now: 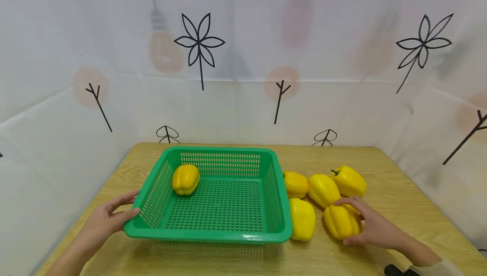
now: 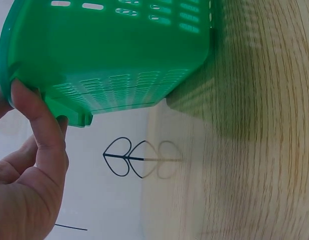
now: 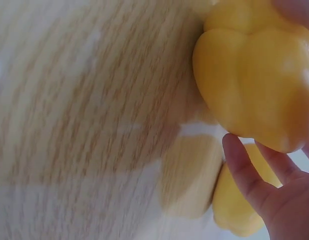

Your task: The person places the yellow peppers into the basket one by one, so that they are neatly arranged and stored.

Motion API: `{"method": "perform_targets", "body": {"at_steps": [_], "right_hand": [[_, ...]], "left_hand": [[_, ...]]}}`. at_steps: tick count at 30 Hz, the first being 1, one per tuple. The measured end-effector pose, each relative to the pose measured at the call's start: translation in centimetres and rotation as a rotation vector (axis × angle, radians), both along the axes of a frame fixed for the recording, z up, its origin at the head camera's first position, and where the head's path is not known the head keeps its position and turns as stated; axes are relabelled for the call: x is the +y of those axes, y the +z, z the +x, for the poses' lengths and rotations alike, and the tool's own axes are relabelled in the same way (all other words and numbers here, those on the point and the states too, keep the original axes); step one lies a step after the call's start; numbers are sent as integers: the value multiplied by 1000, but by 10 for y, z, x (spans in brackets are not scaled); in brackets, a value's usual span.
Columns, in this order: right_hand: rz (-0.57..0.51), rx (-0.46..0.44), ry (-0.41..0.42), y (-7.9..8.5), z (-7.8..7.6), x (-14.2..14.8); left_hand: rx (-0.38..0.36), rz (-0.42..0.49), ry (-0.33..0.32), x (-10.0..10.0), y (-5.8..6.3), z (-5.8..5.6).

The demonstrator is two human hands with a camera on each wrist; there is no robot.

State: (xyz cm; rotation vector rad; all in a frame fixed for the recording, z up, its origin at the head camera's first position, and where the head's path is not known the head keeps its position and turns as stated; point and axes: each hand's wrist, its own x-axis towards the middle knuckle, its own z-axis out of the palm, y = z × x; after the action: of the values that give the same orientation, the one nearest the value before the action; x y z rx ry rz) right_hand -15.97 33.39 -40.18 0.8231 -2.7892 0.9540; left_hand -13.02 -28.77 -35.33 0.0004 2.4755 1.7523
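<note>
My left hand (image 1: 104, 221) grips the left rim of a green plastic basket (image 1: 224, 236); in the left wrist view its fingers (image 2: 39, 117) bend around the rim beside a small tab. Inside the basket, toward the back left, lies one yellow bell pepper (image 1: 186, 179). To the right of the basket, my right hand (image 1: 374, 227) holds another yellow bell pepper (image 1: 340, 222), thumb at its near side and fingers over its far side. That pepper fills the upper right of the right wrist view, with the fingertips (image 3: 234, 145) against its lower edge.
Several more yellow bell peppers sit between basket and right hand: one by the basket's right wall (image 1: 302, 219), others behind, including one with a green stem (image 1: 348, 181). The wooden table (image 1: 319, 155) ends at a patterned white cloth (image 1: 236, 111).
</note>
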Motion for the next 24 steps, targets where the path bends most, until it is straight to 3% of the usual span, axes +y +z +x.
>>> {"method": "perform_targets", "body": {"at_steps": [11, 20, 24], "right_hand": [[-16, -31, -41, 2, 2, -4], [65, 111, -47, 3, 4, -9], [36, 94, -35, 6, 5, -11]], "left_hand": [[8, -14, 1, 0, 0, 0], [4, -16, 0, 0, 0, 0], [7, -18, 2, -1, -1, 0]]}}
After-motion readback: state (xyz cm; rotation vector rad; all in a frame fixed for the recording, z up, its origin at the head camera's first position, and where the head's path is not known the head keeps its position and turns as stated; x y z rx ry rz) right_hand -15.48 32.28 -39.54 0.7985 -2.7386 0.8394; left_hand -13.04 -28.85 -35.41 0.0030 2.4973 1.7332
